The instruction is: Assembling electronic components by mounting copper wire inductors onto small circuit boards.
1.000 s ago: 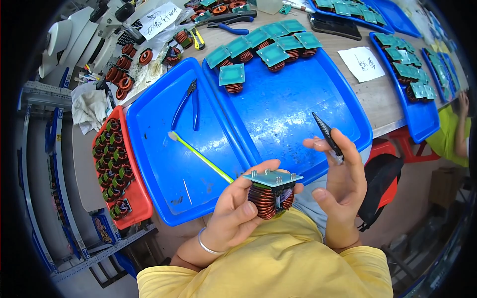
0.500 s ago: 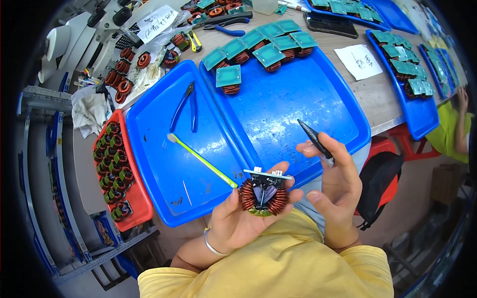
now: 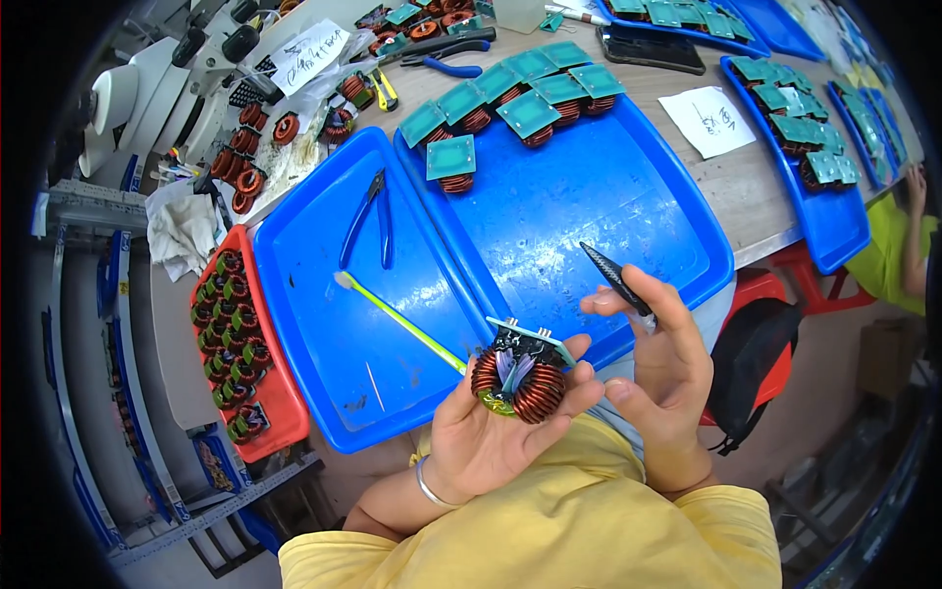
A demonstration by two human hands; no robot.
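Above my lap, my left hand [image 3: 476, 442] cradles a toroidal coil [image 3: 535, 391] in its fingers. Copper-brown wire winds around the coil, with purple strips in its middle and a green patch at its lower edge. A small circuit board stands tilted along its upper side, white pins on it. My right hand [image 3: 669, 393] is raised just right of the coil and holds black pointed tweezers [image 3: 610, 273] among its fingers. Their tips aim up and left, away from the coil; the right thumb is close to the coil's side. A yellow-green brush [image 3: 404, 321] lies left of the coil.
A blue tray [image 3: 339, 432] holds blue-handled cutters [image 3: 385, 231] and the brush. Beside it, another blue tray [image 3: 721, 257] bears several coils with green boards. A red tray [image 3: 285, 417] of coils sits left. Another person's yellow-green sleeve [image 3: 883, 255] shows far right.
My left hand has turned the coil, so its board now slopes down to the right and more of the windings face up. The right hand with the tweezers has barely moved.
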